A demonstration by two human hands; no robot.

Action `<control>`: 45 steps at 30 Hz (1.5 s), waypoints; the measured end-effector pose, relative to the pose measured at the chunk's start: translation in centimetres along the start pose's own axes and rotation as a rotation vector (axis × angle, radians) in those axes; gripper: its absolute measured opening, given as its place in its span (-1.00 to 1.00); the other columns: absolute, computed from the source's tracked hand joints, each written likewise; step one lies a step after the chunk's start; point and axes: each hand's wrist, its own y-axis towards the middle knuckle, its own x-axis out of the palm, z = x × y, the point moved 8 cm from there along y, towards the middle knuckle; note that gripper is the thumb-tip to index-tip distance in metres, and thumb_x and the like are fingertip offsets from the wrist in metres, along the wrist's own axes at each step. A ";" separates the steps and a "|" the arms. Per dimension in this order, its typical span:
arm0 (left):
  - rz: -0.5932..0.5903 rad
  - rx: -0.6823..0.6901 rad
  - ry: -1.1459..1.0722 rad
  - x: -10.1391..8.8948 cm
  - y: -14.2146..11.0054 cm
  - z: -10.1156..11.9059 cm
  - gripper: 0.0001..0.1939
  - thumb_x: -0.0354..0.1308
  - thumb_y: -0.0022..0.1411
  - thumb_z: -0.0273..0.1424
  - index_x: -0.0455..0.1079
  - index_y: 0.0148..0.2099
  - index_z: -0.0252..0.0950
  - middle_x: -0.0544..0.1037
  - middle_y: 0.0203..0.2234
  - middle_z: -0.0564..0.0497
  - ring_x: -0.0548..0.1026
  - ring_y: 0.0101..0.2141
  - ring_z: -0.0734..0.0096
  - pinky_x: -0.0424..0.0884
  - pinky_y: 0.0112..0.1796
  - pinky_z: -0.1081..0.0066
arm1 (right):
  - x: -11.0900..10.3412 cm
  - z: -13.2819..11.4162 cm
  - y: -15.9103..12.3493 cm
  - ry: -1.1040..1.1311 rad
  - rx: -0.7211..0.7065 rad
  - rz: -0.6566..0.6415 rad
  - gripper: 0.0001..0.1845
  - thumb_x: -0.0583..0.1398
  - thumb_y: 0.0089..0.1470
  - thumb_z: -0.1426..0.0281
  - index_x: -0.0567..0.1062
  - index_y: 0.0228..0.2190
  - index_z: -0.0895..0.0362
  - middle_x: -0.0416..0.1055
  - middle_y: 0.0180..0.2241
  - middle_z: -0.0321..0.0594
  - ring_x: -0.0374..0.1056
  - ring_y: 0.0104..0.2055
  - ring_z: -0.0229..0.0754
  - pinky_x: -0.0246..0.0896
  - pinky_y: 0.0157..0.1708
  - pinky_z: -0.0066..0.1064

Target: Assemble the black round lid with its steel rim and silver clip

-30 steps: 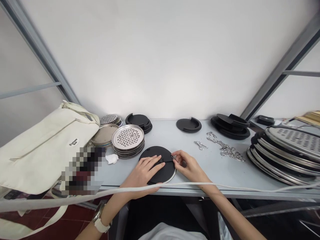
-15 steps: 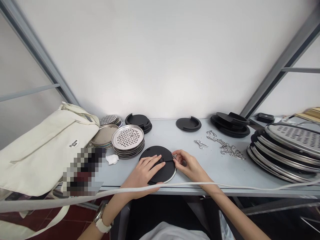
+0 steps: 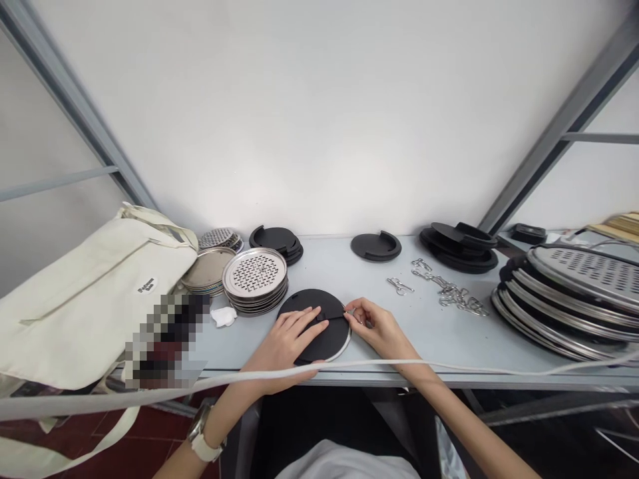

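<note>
A round black disc with a pale rim along its near right side lies at the table's front. My left hand rests on it, fingers stretched flat over the top and the thumb by the near edge. At the disc's right edge, my right hand is closed in a pinch on a small metal wire clip, mostly hidden by the fingertips. Similar wire clips lie in a loose pile to the right, with a few apart from it.
Left of the disc stand stacked metal grater discs, a crumpled white tissue and a cream bag. Black round holders sit along the back. Large grater plates are stacked at right. A white cable crosses in front.
The wire clip in my right fingers showed more before and is now mostly hidden at the disc's edge. My left hand stays on the disc.
</note>
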 end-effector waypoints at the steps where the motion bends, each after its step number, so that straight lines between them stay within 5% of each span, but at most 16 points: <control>1: 0.010 -0.006 0.001 0.0 0.0 0.0 -0.39 0.09 0.23 -0.27 0.06 0.29 -0.21 0.05 0.28 -0.07 0.04 0.24 0.14 0.08 0.15 0.12 | -0.1 -0.1 0.0 -0.004 -0.002 0.014 -0.79 0.09 0.15 0.23 0.38 -0.29 0.11 0.16 -0.56 -0.39 0.13 -0.50 -0.31 0.09 -0.46 -0.45; 12: 0.035 0.001 -0.023 -0.1 -0.1 -0.1 -0.34 0.12 0.19 -0.31 0.03 0.30 -0.17 0.06 0.28 -0.07 0.06 0.23 0.09 0.09 0.14 0.08 | -0.4 -0.2 0.0 -0.059 -0.079 0.072 -0.73 0.09 0.16 0.22 0.44 -0.18 0.10 0.40 -0.38 -0.22 0.32 -0.34 -0.22 0.25 -0.32 -0.39; 20: 0.020 -0.024 -0.016 -0.1 0.0 -0.1 -0.37 0.12 0.20 -0.29 0.07 0.28 -0.19 0.07 0.27 -0.08 0.06 0.23 0.14 0.08 0.15 0.12 | -0.6 -1.5 -0.2 -0.079 -0.157 0.061 -0.72 0.05 0.20 0.26 0.49 -0.18 0.06 0.41 -0.30 -0.16 0.34 -0.27 -0.18 0.28 -0.21 -0.33; 29: 0.015 -0.024 -0.017 -0.1 -0.1 -0.2 -0.33 0.14 0.17 -0.32 0.04 0.29 -0.18 0.05 0.28 -0.05 0.04 0.24 0.14 0.07 0.15 0.12 | -1.3 -0.8 -0.2 -0.076 -0.084 0.131 -0.76 0.13 0.14 0.20 0.48 -0.37 0.10 0.39 -0.44 -0.24 0.29 -0.41 -0.23 0.23 -0.38 -0.39; 39: 0.015 -0.017 -0.026 -0.1 0.0 -0.2 -0.35 0.12 0.19 -0.29 0.05 0.29 -0.18 0.06 0.28 -0.07 0.05 0.23 0.13 0.08 0.15 0.10 | -1.0 -0.9 -0.1 -0.023 -0.099 0.093 -0.69 0.05 0.19 0.26 0.54 -0.16 0.03 0.45 -0.20 -0.15 0.38 -0.17 -0.16 0.31 -0.16 -0.32; 45: 0.025 -0.013 -0.026 -0.1 -0.1 -0.2 -0.35 0.12 0.19 -0.31 0.04 0.30 -0.17 0.06 0.28 -0.07 0.05 0.24 0.11 0.09 0.14 0.09 | -1.0 -0.9 -0.2 0.003 -0.108 0.088 -0.71 0.08 0.17 0.27 0.55 -0.21 0.05 0.47 -0.21 -0.15 0.39 -0.17 -0.15 0.32 -0.18 -0.31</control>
